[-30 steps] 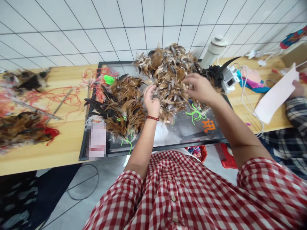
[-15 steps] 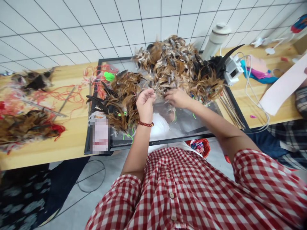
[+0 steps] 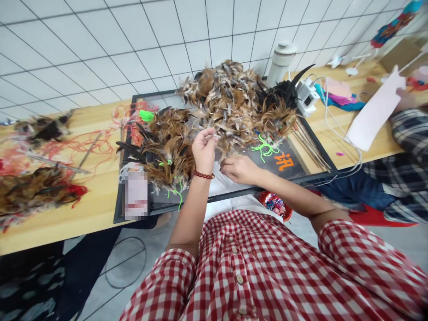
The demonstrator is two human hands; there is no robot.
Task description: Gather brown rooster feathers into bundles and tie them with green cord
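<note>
My left hand (image 3: pixel 204 150), with a beaded bracelet on its wrist, is raised over the tray with thumb and fingers pinched together. What sits in that pinch is too small to name. Lower and to the right, my right hand (image 3: pixel 239 169) hovers above the tray's front part, its fingers curled together; their contents are hidden. Behind both hands rises a large heap of brown and grey feathers (image 3: pixel 230 102). Bundled brown feathers (image 3: pixel 174 147) lie left of my left hand. Bright green threads (image 3: pixel 264 147) spread out to the right of my hands.
The black-framed tray (image 3: pixel 214 197) rests on a wooden table (image 3: pixel 100 178). Thin sticks (image 3: pixel 310 145) lie along its right side. A pale bottle (image 3: pixel 281 62) and white charger (image 3: pixel 306 96) with cables stand behind. At right, a person's hand (image 3: pixel 406 99) holds pink paper (image 3: pixel 374 113).
My right hand has drawn back from the feather heap toward the tray's front edge. My left hand stays pinched in about the same place. Green threads and orange lettering are now uncovered.
</note>
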